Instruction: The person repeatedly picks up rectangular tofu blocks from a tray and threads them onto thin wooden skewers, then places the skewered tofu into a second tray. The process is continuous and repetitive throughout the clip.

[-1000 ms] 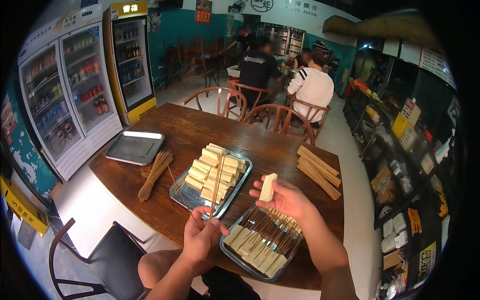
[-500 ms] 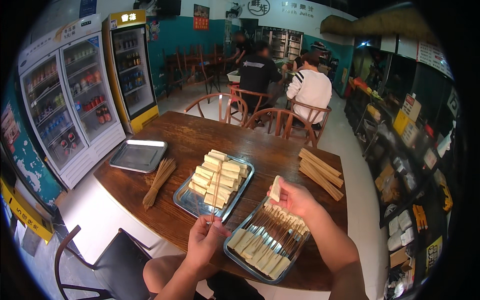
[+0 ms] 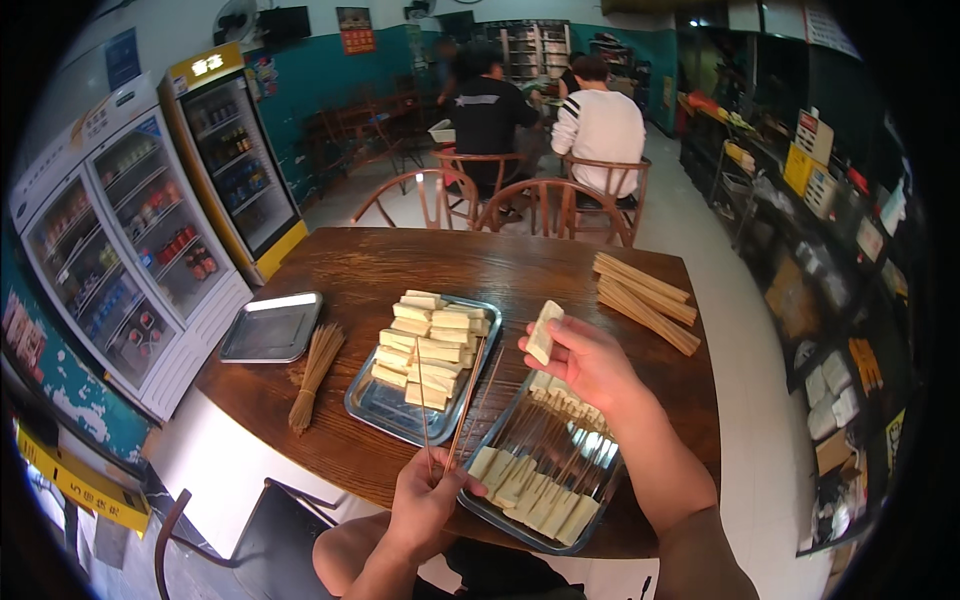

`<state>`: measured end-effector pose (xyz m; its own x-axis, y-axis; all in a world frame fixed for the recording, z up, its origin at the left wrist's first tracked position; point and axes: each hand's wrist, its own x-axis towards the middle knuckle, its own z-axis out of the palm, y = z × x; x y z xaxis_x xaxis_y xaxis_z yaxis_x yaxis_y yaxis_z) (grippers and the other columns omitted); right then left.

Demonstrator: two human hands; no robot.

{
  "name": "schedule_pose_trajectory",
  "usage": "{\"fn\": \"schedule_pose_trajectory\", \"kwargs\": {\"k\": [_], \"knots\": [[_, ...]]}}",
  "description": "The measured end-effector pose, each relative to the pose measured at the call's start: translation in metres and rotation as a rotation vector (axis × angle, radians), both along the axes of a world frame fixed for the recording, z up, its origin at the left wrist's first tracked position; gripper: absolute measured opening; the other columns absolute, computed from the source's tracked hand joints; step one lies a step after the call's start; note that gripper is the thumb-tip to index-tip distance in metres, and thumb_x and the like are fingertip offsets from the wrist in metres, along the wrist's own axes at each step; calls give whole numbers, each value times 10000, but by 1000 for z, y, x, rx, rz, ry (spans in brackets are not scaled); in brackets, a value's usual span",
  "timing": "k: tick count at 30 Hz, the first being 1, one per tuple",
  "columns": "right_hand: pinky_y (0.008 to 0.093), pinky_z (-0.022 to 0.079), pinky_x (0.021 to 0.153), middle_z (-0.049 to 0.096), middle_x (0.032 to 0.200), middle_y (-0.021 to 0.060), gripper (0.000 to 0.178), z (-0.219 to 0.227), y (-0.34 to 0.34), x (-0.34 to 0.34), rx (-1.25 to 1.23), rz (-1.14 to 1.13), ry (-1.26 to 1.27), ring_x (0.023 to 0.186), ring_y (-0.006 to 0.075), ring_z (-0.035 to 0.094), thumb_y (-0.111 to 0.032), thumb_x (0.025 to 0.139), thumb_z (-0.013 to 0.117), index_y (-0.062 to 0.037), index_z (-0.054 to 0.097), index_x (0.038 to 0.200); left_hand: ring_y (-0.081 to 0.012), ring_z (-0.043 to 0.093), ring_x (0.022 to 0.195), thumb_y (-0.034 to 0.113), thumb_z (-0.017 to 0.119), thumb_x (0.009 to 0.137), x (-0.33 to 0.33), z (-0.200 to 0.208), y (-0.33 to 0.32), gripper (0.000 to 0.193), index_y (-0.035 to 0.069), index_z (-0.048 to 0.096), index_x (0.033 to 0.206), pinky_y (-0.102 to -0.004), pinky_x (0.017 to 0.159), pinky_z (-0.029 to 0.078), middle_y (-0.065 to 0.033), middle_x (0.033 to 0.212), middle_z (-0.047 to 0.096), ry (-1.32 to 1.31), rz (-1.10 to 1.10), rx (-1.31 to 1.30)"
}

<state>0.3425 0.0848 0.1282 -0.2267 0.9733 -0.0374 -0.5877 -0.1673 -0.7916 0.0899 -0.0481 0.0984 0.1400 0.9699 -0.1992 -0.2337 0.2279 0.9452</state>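
Observation:
A few thin bamboo skewers (image 3: pixel 457 440) rise from my left hand (image 3: pixel 425 505), its fingers closed around their lower ends and their tips spread apart. My right hand (image 3: pixel 590 365) pinches a pale yellow block of food (image 3: pixel 544 333), perhaps tofu, between thumb and fingers. No skewer touches that block. Under my right forearm, a metal tray (image 3: pixel 487 517) holds rows of skewered blocks (image 3: pixel 540 505), partly hidden by my arm and hand. Left of it, loose blocks (image 3: pixel 440 350) are stacked on a second metal tray (image 3: pixel 385 420).
A third metal tray (image 3: pixel 268 345) lies at the table's left, beside a bundle of skewers (image 3: pixel 318 375). More skewers (image 3: pixel 645 300) lie at the far right. Wooden chairs (image 3: pixel 555 215) stand beyond the table (image 3: pixel 400 262); two people sit farther back. Drinks fridges (image 3: pixel 120 240) line the left.
The skewers in my left hand have fanned apart. The block in my right hand has moved slightly up and tilted, showing its broad side. The whole view has shifted a little.

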Motion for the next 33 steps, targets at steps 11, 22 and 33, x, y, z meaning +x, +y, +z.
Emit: {"fn": "schedule_pose_trajectory", "kwargs": {"k": [11,22,33], "knots": [[432,587,940,627,1177,158,298,8,-3,0,27,-57,-12,1107,306,660,-149,994,622,45,546,1207,-20,418,547,57,484,1019,17,7,-1,88,38,454,1099,-165,509,305,-131,808,722,-16,-67,-30],[437,590,915,643,1192,145,270,12,-14,-14,79,-39,-88,1099,301,667,-118,1002,606,5,539,1232,-11,385,508,47,490,1015,15,11,1,76,59,449,1078,-157,476,297,-162,800,717,19,-34,-8],[424,592,933,639,1201,130,278,13,-30,-35,137,9,-85,1111,274,668,-107,979,646,-9,537,1216,-19,348,405,28,503,980,29,6,10,156,69,446,1119,-173,375,256,-205,797,710,-8,54,124]]}}
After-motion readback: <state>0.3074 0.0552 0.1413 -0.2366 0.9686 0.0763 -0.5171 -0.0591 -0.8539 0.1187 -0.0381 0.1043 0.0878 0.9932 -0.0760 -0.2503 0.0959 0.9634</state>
